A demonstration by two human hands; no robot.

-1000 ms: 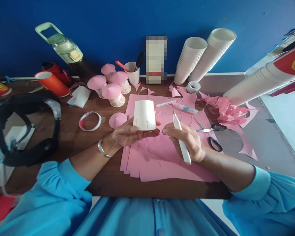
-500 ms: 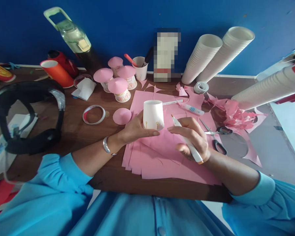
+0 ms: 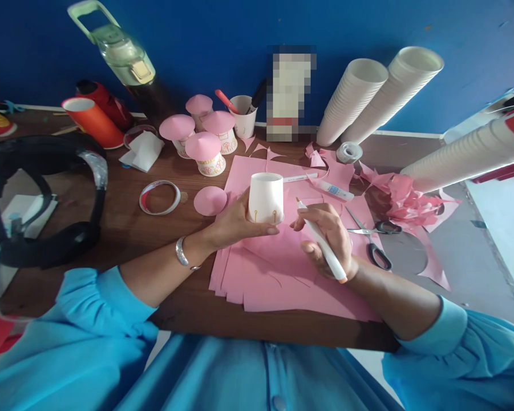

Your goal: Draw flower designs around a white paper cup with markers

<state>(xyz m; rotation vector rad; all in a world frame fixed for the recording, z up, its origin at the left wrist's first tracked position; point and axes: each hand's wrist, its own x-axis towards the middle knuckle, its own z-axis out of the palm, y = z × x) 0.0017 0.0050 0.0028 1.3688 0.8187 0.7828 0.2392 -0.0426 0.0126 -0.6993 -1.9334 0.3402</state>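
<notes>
An upside-down white paper cup (image 3: 266,194) is held in my left hand (image 3: 235,222), thumb along its lower edge. Two small brownish-yellow marks, lines topped by rings, show low on its side. My right hand (image 3: 325,237) is closed on a white marker (image 3: 325,245), its orange-brown tip pointing up toward the cup but apart from it. Both hands hover over a stack of pink paper sheets (image 3: 278,285). A pink paper cone (image 3: 210,201) lies left of the cup. Behind it stand several decorated cups with pink cone tops (image 3: 203,146).
Scissors (image 3: 379,255) and pink scraps (image 3: 411,200) lie at the right, with a glue tube (image 3: 336,191) nearby. Tall stacks of white cups (image 3: 351,100) lean by the blue wall. A tape roll (image 3: 159,198), a black headband (image 3: 43,260) and a bottle (image 3: 128,63) are on the left.
The view has shifted slightly. My right hand has drawn a little left with the marker, its tip still off the cup. The cup stays upside down in my left hand.
</notes>
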